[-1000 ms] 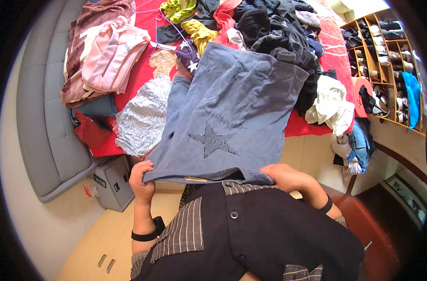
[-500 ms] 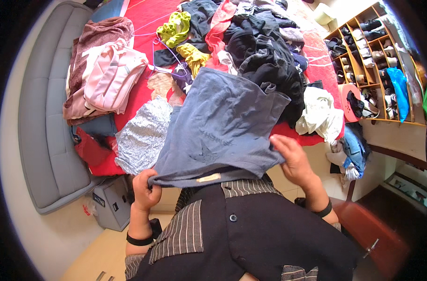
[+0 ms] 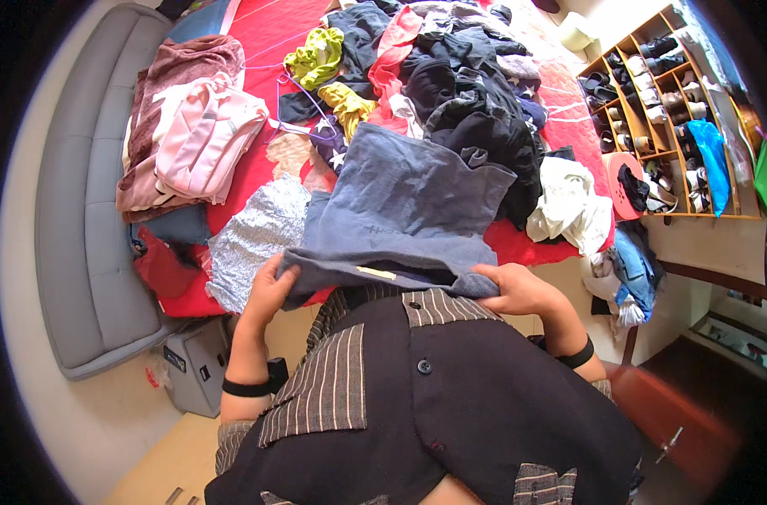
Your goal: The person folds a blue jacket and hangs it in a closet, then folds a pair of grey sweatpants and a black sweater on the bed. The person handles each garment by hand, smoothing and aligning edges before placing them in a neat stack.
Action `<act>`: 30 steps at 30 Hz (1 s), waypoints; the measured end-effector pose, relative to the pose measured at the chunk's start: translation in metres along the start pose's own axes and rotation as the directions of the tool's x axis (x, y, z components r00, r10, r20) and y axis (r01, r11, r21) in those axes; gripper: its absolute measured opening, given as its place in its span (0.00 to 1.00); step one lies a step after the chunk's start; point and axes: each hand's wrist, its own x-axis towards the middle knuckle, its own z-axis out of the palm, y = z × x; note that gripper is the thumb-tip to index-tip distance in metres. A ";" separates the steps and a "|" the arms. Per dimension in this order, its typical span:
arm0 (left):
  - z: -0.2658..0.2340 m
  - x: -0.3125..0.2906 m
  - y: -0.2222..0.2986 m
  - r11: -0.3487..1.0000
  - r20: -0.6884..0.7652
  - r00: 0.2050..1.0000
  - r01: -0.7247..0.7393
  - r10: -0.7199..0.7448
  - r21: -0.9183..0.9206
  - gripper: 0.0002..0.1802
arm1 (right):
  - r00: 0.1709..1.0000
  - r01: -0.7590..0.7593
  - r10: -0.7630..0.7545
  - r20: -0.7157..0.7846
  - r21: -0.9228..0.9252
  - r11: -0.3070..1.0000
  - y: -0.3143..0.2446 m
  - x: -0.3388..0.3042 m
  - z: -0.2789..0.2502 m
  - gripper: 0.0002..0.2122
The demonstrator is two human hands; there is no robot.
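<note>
A blue-grey garment (image 3: 417, 185), perhaps a shirt, is spread over the near edge of the bed. Its near edge is folded over, leaving a gap in which a pale label shows; part of a dark print is visible. My left hand (image 3: 270, 290) is closed on the left corner of this edge. At the right corner, my right hand (image 3: 518, 290) pinches the cloth between thumb and fingers. A silvery crinkled cloth (image 3: 257, 240) lies beside the garment on the left, near my left hand.
A heap of dark clothes (image 3: 476, 101) covers the red bed beyond the garment. Pink clothing (image 3: 211, 139) and a purple hanger (image 3: 284, 97) lie left, white cloth (image 3: 569, 202) right. A grey headboard (image 3: 89, 185) stands left, a shoe rack (image 3: 661, 118) right.
The garment's near edge has been folded over, hiding part of the print. My left hand has moved up and forward; my right hand has come down and closed on the cloth.
</note>
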 end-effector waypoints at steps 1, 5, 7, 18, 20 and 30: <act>-0.003 0.001 -0.005 0.976 0.170 0.974 0.175 -0.152 -0.130 0.16 | 0.999 0.016 -0.017 0.040 0.034 0.999 0.000 0.002 0.001 0.15; 0.003 -0.005 -0.032 0.985 0.541 0.823 0.154 -0.173 0.080 0.24 | 0.981 -0.191 0.195 0.006 0.239 0.952 0.015 0.009 -0.013 0.09; 0.005 -0.004 -0.047 0.962 0.423 0.865 0.233 -0.272 0.141 0.23 | 0.995 -0.058 0.069 -0.069 0.150 0.987 0.029 0.014 -0.028 0.09; -0.066 0.150 0.079 0.613 -0.089 0.813 -0.357 0.576 0.705 0.04 | 0.805 -0.322 0.005 -0.593 -0.431 0.843 0.013 0.079 -0.251 0.16; -0.042 0.155 0.119 0.593 0.085 0.789 -0.524 0.609 0.612 0.05 | 0.832 -0.009 -0.182 -0.524 -0.342 0.940 -0.023 0.075 -0.250 0.15; 0.128 0.128 0.138 0.874 0.570 0.728 -0.484 0.382 0.032 0.50 | 0.852 0.406 -0.010 -0.523 0.649 0.644 -0.132 0.065 -0.167 0.12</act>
